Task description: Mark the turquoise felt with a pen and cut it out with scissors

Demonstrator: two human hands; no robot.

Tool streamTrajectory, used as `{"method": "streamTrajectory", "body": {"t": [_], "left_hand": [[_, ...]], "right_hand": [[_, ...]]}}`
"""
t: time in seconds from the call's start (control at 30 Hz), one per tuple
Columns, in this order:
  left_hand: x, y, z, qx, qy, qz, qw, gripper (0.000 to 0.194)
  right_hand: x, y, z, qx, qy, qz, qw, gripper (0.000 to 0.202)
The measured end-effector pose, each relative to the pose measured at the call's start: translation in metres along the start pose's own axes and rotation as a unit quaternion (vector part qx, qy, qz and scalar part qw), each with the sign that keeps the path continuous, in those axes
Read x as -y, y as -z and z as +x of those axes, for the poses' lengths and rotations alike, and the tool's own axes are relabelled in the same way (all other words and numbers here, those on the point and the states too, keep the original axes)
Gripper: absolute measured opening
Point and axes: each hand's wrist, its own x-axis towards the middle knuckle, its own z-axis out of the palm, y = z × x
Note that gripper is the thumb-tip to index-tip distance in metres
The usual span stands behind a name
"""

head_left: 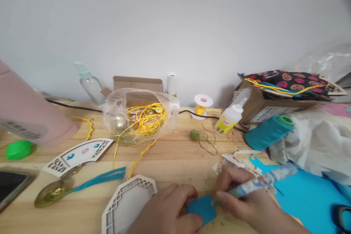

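My left hand (168,210) pins a small blue piece (203,209), paper or felt, low in the middle of the head view, thumb and fingers closed on its left side. In my right hand (241,203) is a pen (264,181) with a pale blue patterned barrel. Its tip end is at the blue piece's right edge; whether it touches is too blurred to tell. Beside my left hand, partly covered by it, lies a white octagonal frame (128,204) with lattice edging and a yellow braided cord. A larger blue sheet (304,197) spreads right of my right hand.
Scissors (344,215) lie at the right edge. Behind are a glue bottle (229,117), a teal thread spool (268,131), a yellow cord spool (203,104) and a plastic bag (115,108) of cord. A fan-shaped ornament (79,157) and a phone (13,186) lie left.
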Motion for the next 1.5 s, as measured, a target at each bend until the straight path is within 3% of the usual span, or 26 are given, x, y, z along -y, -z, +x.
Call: {"method": "streamTrajectory", "body": {"t": [0.1,0.23,0.33,0.43,0.57,0.73,1.07,1.3,1.5], "left_hand": [[0.005,-0.003,-0.002,0.001,-0.017,-0.006,1.0,0.022],[0.009,-0.006,-0.006,-0.007,-0.053,0.008,0.999,0.012],[0.006,-0.008,-0.006,-0.02,-0.027,0.012,0.999,0.018],[0.005,-0.01,-0.005,-0.021,-0.004,0.006,1.0,0.023],[0.012,-0.018,-0.008,-0.052,-0.058,0.028,0.997,0.012],[0.018,-0.025,-0.011,-0.063,-0.061,0.042,0.995,0.007],[0.019,-0.027,-0.01,-0.054,-0.057,0.039,0.996,0.008],[0.01,-0.01,-0.007,0.0,-0.04,0.022,0.999,0.008],[0.012,-0.019,-0.007,-0.019,-0.023,0.042,0.999,0.01]], "right_hand": [[-0.006,0.004,-0.001,-0.023,-0.032,0.092,0.995,0.022],[-0.001,0.001,-0.003,-0.028,0.02,-0.037,0.999,0.019],[0.005,-0.003,-0.003,-0.002,0.048,-0.113,0.992,0.016],[0.007,-0.007,-0.004,0.012,0.045,-0.126,0.991,0.014],[0.008,-0.008,-0.004,0.008,0.042,-0.129,0.991,0.009],[0.008,-0.009,-0.001,0.014,0.048,-0.133,0.99,0.008],[0.006,-0.007,-0.004,0.023,0.045,-0.124,0.991,0.011],[0.007,-0.008,-0.003,0.009,0.054,-0.148,0.987,0.014],[0.003,-0.006,-0.003,0.019,0.031,-0.121,0.992,0.013]]}}
